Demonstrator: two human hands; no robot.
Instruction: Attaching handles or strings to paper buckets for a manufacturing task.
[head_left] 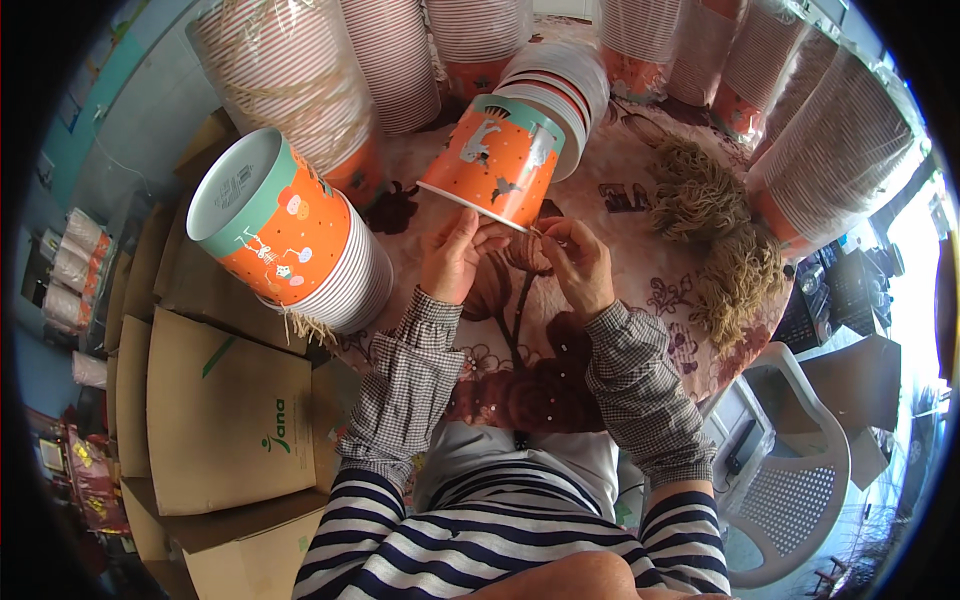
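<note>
An orange paper bucket (495, 160) with a green band and Halloween figures lies tilted over the table in front of me, its white rim toward my hands. My left hand (455, 258) is closed at the lower rim, thumb up against it and fingers curled beneath. My right hand (580, 262) pinches at the rim's right end; what sits between thumb and finger is too small to make out, perhaps a thin cord. Behind the bucket lies a row of nested white-rimmed buckets (570, 90). At the left, a leaning stack of the same buckets (300, 230) has its top one's green end up.
Bundles of beige cord (715, 235) lie on the floral tablecloth (640, 350) to the right. Plastic-wrapped bucket stacks (290, 80) line the far edge, with another wrapped stack (840, 150) at right. Cardboard boxes (230, 420) stand left; a white plastic chair (790, 490) stands right.
</note>
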